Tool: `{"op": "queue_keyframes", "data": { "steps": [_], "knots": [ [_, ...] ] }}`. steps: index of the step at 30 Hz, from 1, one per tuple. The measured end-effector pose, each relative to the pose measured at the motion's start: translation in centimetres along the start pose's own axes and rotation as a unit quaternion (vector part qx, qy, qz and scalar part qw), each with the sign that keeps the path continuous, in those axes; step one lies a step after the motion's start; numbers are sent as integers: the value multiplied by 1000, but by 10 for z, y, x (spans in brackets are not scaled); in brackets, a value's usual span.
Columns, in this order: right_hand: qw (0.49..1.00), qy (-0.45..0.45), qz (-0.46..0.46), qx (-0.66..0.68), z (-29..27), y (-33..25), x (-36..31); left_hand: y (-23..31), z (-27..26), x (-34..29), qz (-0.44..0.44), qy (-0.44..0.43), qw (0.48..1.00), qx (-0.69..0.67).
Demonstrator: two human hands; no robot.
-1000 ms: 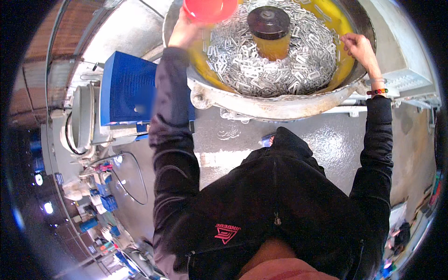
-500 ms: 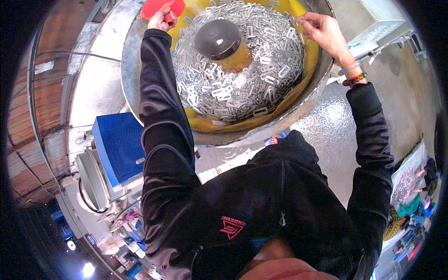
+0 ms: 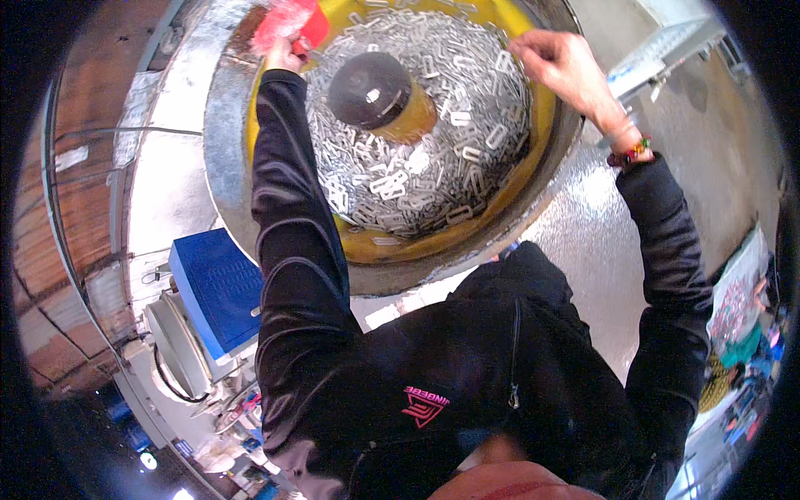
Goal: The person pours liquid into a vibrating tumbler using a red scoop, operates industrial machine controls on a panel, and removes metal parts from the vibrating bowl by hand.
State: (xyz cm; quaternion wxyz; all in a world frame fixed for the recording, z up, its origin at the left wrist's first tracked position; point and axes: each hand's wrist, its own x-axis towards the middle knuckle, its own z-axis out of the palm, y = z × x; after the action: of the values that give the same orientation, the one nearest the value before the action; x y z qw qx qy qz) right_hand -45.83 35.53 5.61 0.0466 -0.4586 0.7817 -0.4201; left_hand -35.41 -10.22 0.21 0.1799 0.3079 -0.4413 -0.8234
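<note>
My left hand is closed around the handle of a red plastic scoop, above the far left rim of a round tub. Pale, blurred streaks cover the scoop's left part; I cannot make out whether they are water. Over the tub's right side hangs my right hand, thumb and fingers pinched together; anything between them is hidden. Many small, flat metal pieces with slots fill the yellow-lined tub. From their middle rises a yellow post with a dark rounded cap.
A blue box-shaped machine housing stands left of the tub, by my left sleeve. To the far right is a pale metal chute or table. Wet-looking floor lies between the tub and my right arm. Colourful heaped items are at lower right.
The red scoop has turned in my left hand and now shows pale streaks. My right hand stays pinched above the tub's right side. The whole view has shifted slightly.
</note>
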Motion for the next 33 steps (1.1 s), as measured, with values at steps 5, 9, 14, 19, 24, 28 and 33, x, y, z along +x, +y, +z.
{"op": "queue_keyframes", "data": {
  "steps": [5, 9, 14, 19, 24, 28, 33],
  "knots": [
    [997, -55, 54, 26, -16, -18, -2, 2, 11, -15, -5, 41, 998, 53],
    [995, -27, 91, -20, -23, -35, -6, -6, 19, -49, 90, 107, 984, 112],
    [994, -4, 112, -18, -17, -37, -5, -7, 4, -88, 199, 141, 719, 651],
    [989, 4, 141, -50, -50, -42, -21, 16, 90, -112, 258, 92, 364, 890],
    [994, 62, -69, 50, -31, 20, -38, -4, 94, -67, 266, -36, 665, 697],
    [992, 84, -61, 69, -5, -17, -7, 55, -25, -22, -13, -22, 950, 310],
    [994, 99, -37, 34, 1, -10, -13, 0, -31, 15, -84, -76, 990, 80]
  ]
}}
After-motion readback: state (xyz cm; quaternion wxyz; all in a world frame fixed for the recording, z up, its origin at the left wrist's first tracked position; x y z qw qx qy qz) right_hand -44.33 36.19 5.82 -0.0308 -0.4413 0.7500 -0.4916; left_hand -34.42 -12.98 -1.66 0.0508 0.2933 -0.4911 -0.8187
